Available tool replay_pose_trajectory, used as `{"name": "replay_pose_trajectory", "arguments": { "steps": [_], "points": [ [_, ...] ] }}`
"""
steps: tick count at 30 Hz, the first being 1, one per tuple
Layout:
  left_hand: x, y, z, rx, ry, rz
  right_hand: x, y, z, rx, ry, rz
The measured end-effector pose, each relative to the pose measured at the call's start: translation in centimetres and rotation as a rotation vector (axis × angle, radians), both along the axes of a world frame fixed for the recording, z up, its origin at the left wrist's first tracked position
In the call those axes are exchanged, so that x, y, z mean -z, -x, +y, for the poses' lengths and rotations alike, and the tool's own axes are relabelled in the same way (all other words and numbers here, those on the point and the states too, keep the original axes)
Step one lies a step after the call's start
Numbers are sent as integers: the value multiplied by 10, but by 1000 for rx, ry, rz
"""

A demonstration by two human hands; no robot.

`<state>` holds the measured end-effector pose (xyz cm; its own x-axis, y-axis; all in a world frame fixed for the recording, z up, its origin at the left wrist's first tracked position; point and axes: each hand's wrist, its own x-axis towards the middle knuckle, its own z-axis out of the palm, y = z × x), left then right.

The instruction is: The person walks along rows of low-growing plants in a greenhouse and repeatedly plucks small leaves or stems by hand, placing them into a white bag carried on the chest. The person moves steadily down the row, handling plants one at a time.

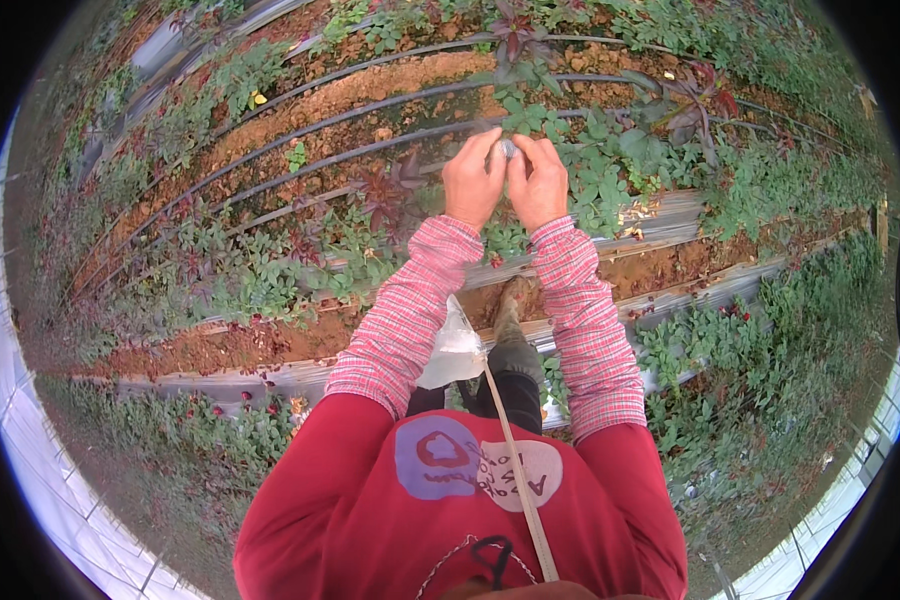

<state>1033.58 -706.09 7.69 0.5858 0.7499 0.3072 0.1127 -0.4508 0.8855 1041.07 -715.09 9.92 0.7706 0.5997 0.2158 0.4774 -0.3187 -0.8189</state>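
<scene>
**Two Hands Pinch One Small Grey Thing**

The small grey thing (508, 149) is between the fingertips, out in front of the person, just above some green leaves (600, 175). Most of it is hidden, so it is hard to say what it is, or if it is joined to a plant.

The left hand (473, 180) and the right hand (538, 184) come close together there. Both seem to hold it in a tight, narrow pinch — thumbs and fingers right up against it.

The work on this small thing looks like it is in the middle. The hands have got hold of it, so that part is done. Letting go is not done yet. How much else is left does not show.

Past the hands, black hoses (570, 77) run over brown soil (420, 70), and a dark red plant (690, 115) grows to the right. Nearer the body, grey plastic sheet (680, 215) lies along the row. A white bag (456, 345) hangs by the legs — below the checked sleeves (415, 290) and near one muddy boot (512, 302).
</scene>
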Motion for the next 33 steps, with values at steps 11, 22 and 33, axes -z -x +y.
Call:
{"name": "replay_pose_trajectory", "arguments": {
  "steps": [11,22,33],
  "points": [
    [17,-10,0,66,505,-134,19,-38,-1,-110,-154,518],
    [19,13,9,256,500,9,26,-59,-17,-160,-231,1093],
    [27,6,-2,72,392,-4,29,-32,-21,-164,-150,660]
  ]
}}
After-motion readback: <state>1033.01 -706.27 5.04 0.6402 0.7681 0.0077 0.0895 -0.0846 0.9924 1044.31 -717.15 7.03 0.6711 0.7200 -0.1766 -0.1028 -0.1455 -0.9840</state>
